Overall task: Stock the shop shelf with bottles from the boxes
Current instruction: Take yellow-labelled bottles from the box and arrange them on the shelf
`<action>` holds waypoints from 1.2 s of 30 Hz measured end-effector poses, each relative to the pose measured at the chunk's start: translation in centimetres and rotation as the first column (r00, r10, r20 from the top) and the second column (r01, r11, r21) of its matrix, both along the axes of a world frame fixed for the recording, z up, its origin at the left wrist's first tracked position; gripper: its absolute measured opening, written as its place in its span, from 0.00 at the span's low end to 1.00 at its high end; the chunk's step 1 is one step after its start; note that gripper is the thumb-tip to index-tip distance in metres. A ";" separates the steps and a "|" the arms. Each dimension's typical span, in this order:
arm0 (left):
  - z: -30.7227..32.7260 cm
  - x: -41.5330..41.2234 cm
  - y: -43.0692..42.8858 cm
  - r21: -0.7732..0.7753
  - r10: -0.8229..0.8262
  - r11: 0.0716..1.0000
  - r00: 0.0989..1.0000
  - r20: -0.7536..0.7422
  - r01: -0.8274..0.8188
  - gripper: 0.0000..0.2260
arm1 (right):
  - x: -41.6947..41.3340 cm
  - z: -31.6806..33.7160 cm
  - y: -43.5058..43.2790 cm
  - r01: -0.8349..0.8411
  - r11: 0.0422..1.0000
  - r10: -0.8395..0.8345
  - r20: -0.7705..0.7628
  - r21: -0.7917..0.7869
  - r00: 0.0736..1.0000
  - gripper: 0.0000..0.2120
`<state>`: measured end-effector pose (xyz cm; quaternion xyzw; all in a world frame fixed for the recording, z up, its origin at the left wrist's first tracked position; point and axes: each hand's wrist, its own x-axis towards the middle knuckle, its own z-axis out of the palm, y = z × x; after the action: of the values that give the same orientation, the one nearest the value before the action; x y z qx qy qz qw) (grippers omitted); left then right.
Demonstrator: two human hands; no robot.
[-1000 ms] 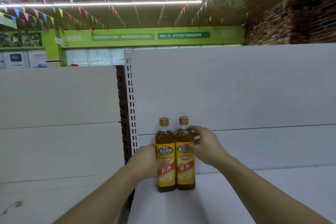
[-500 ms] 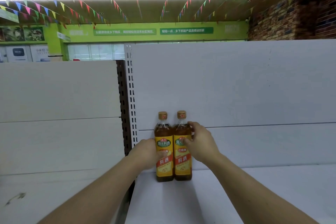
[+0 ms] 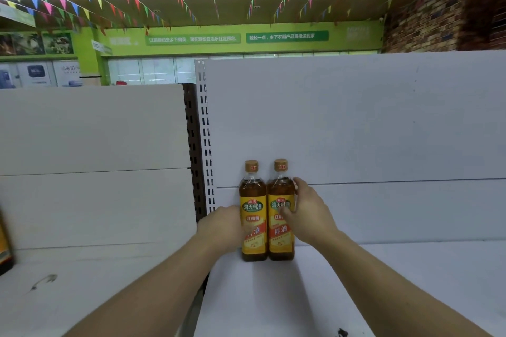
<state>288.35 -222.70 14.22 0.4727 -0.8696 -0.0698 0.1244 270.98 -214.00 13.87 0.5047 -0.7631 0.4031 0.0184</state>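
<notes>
Beside the right bottle, left hand's fingertips unseen behind left bottle.

left bottle + right bottle | slid back | nearer rear panel
</notes>
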 end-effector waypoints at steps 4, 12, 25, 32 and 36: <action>-0.4 1.4 1.2 -0.093 -0.005 0.996 0.990 0.140 0.018 0.13 | 1.0 -0.2 1.4 0.126 0.972 -0.119 -0.049 0.197 0.992 0.23; -2.5 4.9 4.0 -0.094 -0.168 0.975 0.944 0.284 0.202 0.15 | 4.1 -0.8 5.4 0.203 0.812 -0.036 -0.301 0.547 0.953 0.18; -2.8 13.1 12.0 -0.049 -0.411 0.905 0.899 0.153 0.423 0.16 | 15.5 -1.8 16.5 0.328 0.789 -0.185 -0.307 0.520 0.933 0.21; -2.3 14.1 18.5 -0.090 -0.538 0.834 0.839 0.083 0.544 0.14 | 19.1 -1.1 23.6 0.412 0.775 -0.298 -0.297 0.480 0.907 0.21; -2.6 13.2 22.5 -0.093 -0.610 0.784 0.790 0.063 0.614 0.14 | 19.1 -0.7 27.8 0.464 0.732 -0.357 -0.298 0.499 0.885 0.22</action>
<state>301.57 -200.22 11.66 0.1590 -0.9800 -0.0522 0.1077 290.06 -186.21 13.19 0.3406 -0.9343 0.1010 0.0292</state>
